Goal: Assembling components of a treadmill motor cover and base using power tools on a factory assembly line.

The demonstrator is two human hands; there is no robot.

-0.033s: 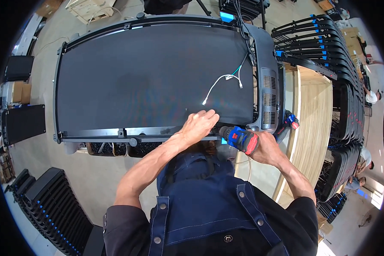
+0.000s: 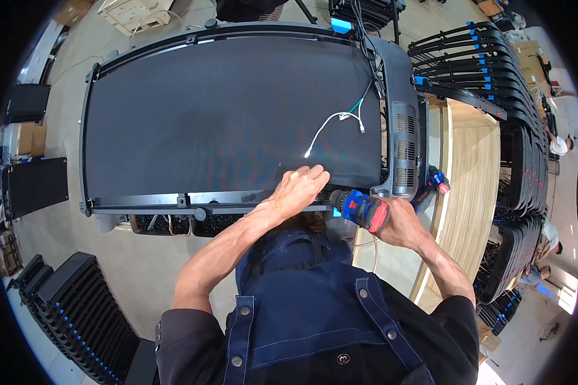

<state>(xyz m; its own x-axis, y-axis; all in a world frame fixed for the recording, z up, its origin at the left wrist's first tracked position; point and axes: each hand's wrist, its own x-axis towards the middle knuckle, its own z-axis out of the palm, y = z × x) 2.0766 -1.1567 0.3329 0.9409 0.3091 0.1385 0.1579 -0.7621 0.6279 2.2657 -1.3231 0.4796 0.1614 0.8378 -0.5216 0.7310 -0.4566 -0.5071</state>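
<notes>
A treadmill deck with a wide black running belt (image 2: 231,115) lies in front of me. My right hand (image 2: 403,223) grips a blue, red and black cordless drill (image 2: 359,208). The drill's chuck points left at the deck's near edge, close to the motor cover (image 2: 404,138). My left hand (image 2: 300,187) rests at that same edge just left of the chuck, its fingers curled down and together. Whatever they hold, if anything, is hidden. White cable ends (image 2: 321,133) lie loose on the belt beyond my left hand, joined to a dark cable bundle (image 2: 365,45).
A second blue and red power tool (image 2: 438,181) sits right of the motor cover. Beside it stands a pale wooden crate (image 2: 475,173). Bins of dark hardware (image 2: 154,223) are under the near rail. Stacked black frames (image 2: 83,314) stand at lower left, more frames (image 2: 469,58) at right.
</notes>
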